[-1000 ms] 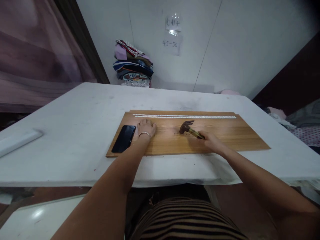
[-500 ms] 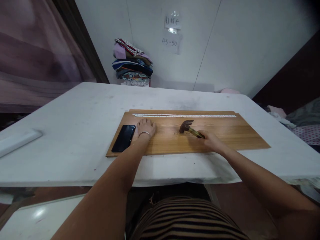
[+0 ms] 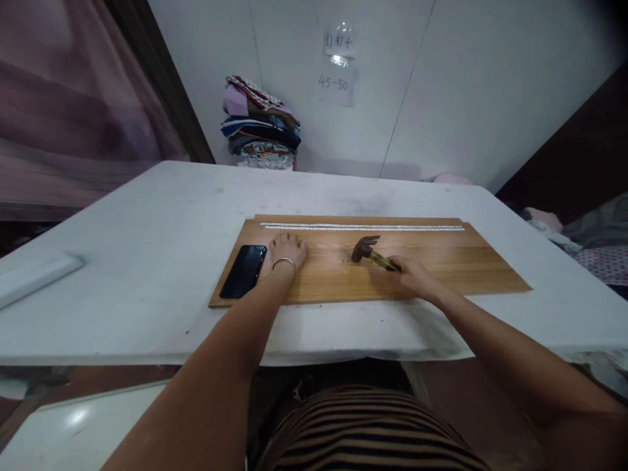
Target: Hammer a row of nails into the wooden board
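A long wooden board [image 3: 441, 261] lies on a white table [image 3: 161, 222]. My right hand [image 3: 415, 273] is closed round the handle of a small hammer [image 3: 369, 251], whose dark head rests on the board near its middle. My left hand [image 3: 287, 250] lies on the board to the left, knuckles up, fingers curled down onto the wood, a thin bangle at the wrist. A black phone [image 3: 243, 271] sits on the board's left end, just beside my left hand. A white measuring strip [image 3: 363, 227] runs along the board's far edge.
A stack of folded cloths [image 3: 260, 124] stands against the wall behind the table. A white bar [image 3: 36, 275] lies at the table's left edge. A paper note [image 3: 337, 65] hangs on the wall. Bedding shows at the far right.
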A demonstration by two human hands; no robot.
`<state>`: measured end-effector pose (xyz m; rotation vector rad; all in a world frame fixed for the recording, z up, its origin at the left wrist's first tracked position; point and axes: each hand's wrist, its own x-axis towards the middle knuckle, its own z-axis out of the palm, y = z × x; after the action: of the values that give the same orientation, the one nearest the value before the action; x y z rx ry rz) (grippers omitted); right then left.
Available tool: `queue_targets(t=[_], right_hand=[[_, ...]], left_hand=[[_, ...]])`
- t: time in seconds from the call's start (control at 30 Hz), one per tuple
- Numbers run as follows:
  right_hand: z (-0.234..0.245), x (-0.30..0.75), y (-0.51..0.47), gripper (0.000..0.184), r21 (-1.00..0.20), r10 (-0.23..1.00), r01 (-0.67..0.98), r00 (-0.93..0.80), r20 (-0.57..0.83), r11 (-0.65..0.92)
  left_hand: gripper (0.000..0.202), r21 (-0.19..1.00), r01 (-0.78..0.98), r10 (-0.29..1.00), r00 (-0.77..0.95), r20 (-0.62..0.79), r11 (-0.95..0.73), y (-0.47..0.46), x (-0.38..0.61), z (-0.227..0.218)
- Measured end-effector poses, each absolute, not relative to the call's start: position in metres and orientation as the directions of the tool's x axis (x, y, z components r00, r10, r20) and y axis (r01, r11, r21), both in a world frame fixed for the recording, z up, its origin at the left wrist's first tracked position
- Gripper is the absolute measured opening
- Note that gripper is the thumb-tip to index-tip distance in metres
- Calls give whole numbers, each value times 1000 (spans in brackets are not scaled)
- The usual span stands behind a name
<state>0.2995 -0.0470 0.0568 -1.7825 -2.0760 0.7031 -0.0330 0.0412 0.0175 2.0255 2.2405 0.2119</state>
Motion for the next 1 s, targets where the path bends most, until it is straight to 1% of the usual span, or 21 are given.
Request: queue_targets(t=[0.23,0.47,0.6,0.73,1.0], right_hand=[[67,300,-47,13,-586,978,803,-194,-79,112],[62,298,-49,9,-554,981,829,-159,-110,72],[61,298,-48,9,-563,980,821,-177,-94,94],[64,299,-48,13,-584,978,804,-191,-82,108],[55,301,-48,11,-551,981,828,-178,-80,105]], left_hand=[[54,184,977,994,-108,3,106,41,-32,18],[54,173,979,994,-107,-6,107,41,-32,19],[54,171,980,994,-106,-1,104,41,-32,18],[55,166,981,994,-106,-5,105,41,-33,17],[55,180,978,995,-101,-5,100,43,-33,16]])
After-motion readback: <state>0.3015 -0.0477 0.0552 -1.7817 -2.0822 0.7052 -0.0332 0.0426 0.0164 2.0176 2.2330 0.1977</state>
